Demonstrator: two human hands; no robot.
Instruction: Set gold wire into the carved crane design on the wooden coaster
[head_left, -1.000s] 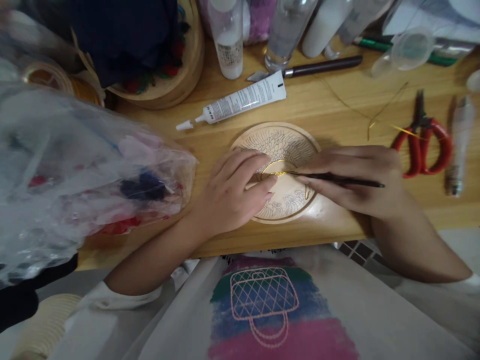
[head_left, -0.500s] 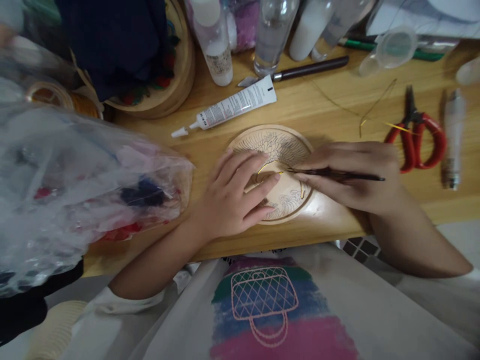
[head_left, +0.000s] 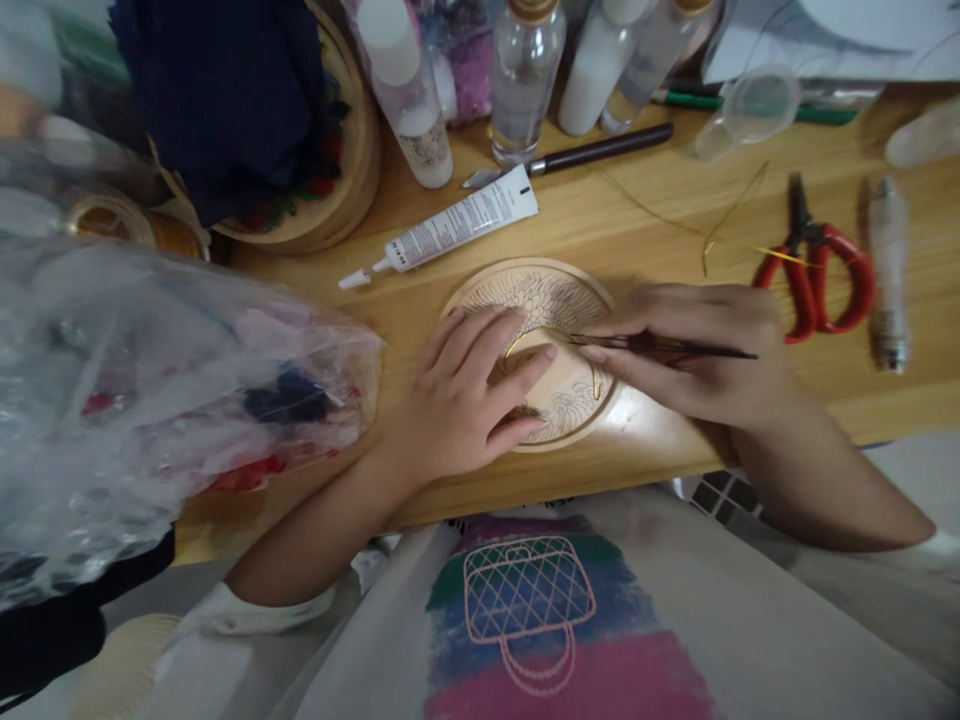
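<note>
On the round engraved wooden disc (head_left: 559, 405), my left hand (head_left: 469, 395) presses flat and ungripping, my right hand (head_left: 694, 350) pinching thin dark tweezers (head_left: 660, 346) over gold wire (head_left: 517, 342).

The left hand (head_left: 457, 400) has slid a little across the round wooden plate (head_left: 536, 290) — its fingers now cover more of the gold wire (head_left: 517, 343). The thin dark tool (head_left: 660, 347) in the right hand (head_left: 690, 350) has maybe tipped a bit, with its tip closer to the left fingertips.
</note>
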